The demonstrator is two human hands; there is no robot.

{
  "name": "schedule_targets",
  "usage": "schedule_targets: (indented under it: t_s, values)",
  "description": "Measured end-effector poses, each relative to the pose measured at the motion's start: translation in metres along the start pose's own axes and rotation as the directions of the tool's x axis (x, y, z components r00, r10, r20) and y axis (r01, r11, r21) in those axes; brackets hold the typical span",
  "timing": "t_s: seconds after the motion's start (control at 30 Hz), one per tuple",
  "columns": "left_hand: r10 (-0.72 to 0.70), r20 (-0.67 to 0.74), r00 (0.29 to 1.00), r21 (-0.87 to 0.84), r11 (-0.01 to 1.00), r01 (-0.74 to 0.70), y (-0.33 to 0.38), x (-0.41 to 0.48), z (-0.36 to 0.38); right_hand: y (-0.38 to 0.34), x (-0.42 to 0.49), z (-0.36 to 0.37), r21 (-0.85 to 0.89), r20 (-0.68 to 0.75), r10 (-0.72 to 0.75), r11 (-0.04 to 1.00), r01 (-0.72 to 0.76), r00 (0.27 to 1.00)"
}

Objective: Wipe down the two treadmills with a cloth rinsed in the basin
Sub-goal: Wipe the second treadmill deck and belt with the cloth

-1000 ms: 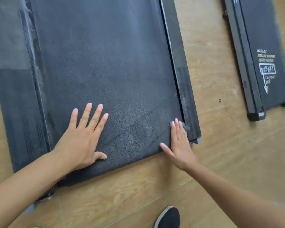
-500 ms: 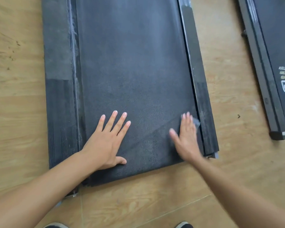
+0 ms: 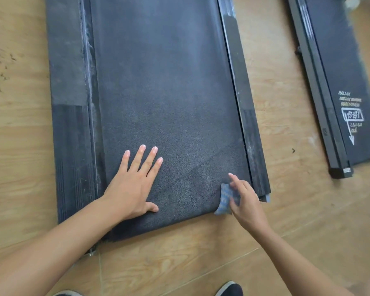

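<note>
Left hand (image 3: 135, 184) flat, fingers spread, bracing treadmill belt (image 3: 158, 82). Right hand (image 3: 247, 201) pinching blue cloth (image 3: 223, 199) at near corner. Best wiped in firm, overlapping strokes.

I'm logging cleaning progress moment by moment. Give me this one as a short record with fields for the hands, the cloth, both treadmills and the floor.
left hand: flat, fingers spread, pressing on the near treadmill
right hand: grips the cloth at the near right corner of the walking surface
cloth: blue, bunched, at the near edge
near treadmill: lies flat, pale dusty streaks along its left rail
second treadmill: to the right, apart, white print on it, no hand on it
floor: light wood, both treadmills lie on it
</note>
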State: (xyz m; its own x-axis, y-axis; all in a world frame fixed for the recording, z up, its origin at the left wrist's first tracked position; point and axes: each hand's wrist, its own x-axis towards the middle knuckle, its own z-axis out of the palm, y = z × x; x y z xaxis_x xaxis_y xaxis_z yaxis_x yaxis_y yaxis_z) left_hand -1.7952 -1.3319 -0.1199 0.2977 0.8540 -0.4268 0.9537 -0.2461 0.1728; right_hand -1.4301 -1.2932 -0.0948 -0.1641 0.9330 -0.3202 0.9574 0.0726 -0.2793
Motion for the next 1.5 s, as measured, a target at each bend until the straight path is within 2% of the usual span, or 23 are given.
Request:
schedule_targets:
  t_s: [0.23,0.37,0.43,0.57,0.67,0.77,0.8,0.87,0.93,1.03,1.1,1.2,1.3,1.43,1.5]
  values:
    - [-0.023,0.018,1.000,-0.012,1.000,0.024,0.010,-0.003,-0.007,-0.020,0.011,-0.021,0.089,0.061,0.077,0.993,-0.082,0.995]
    - [0.046,-0.104,0.994,-0.085,0.995,-0.054,0.017,-0.006,-0.004,-0.040,0.013,-0.037,0.229,0.063,0.090,0.968,-0.102,0.994]
    - [0.090,-0.195,0.977,-0.127,0.985,-0.116,0.016,-0.008,0.000,-0.052,0.022,-0.048,0.255,0.004,0.051,0.966,-0.051,0.999]
    - [0.090,-0.350,0.932,-0.261,0.947,-0.189,0.009,-0.009,0.009,-0.074,0.056,-0.084,0.351,-0.170,0.024,0.936,0.038,0.985]
    - [0.098,-0.524,0.846,-0.428,0.828,-0.361,-0.005,-0.011,0.005,-0.095,0.080,-0.110,0.385,-0.296,-0.031,0.911,0.149,0.955]
    - [0.074,-0.604,0.793,-0.453,0.787,-0.418,-0.018,-0.011,-0.002,-0.101,0.097,-0.112,0.271,-0.362,-0.087,0.943,0.194,0.928]
    - [0.055,-0.613,0.788,-0.457,0.788,-0.411,-0.023,-0.010,-0.002,-0.096,0.102,-0.101,0.179,-0.343,-0.131,0.963,0.202,0.930]
    - [0.007,-0.621,0.784,-0.459,0.807,-0.370,-0.035,-0.009,0.001,-0.082,0.102,-0.068,-0.044,-0.191,-0.201,0.980,0.196,0.961]
    - [-0.033,-0.624,0.781,-0.454,0.829,-0.328,-0.047,-0.007,0.004,-0.073,0.093,-0.038,-0.089,-0.062,-0.208,0.975,0.202,0.976]
    - [-0.100,-0.659,0.746,-0.416,0.874,-0.250,-0.067,-0.006,0.007,-0.073,0.091,-0.022,0.034,-0.119,-0.217,0.974,0.222,0.969]
    - [-0.186,-0.669,0.720,-0.392,0.911,-0.129,-0.081,-0.008,0.010,-0.075,0.112,-0.019,0.070,-0.187,-0.198,0.974,0.214,0.962]
    - [-0.276,-0.634,0.722,-0.346,0.937,0.055,-0.089,-0.012,0.021,-0.083,0.146,-0.002,-0.066,-0.065,-0.219,0.975,0.214,0.974]
    - [-0.249,-0.596,0.764,-0.267,0.958,0.104,-0.088,-0.009,0.025,-0.079,0.162,0.015,-0.293,0.003,-0.218,0.933,0.209,0.976]
    - [-0.263,-0.570,0.778,-0.260,0.956,0.133,-0.087,-0.008,0.018,-0.042,0.172,-0.008,-0.266,-0.058,0.005,0.964,-0.020,0.998]
    - [-0.256,-0.549,0.795,-0.289,0.951,0.107,-0.084,-0.011,0.017,-0.028,0.173,-0.019,-0.287,-0.033,0.034,0.957,-0.042,0.999]
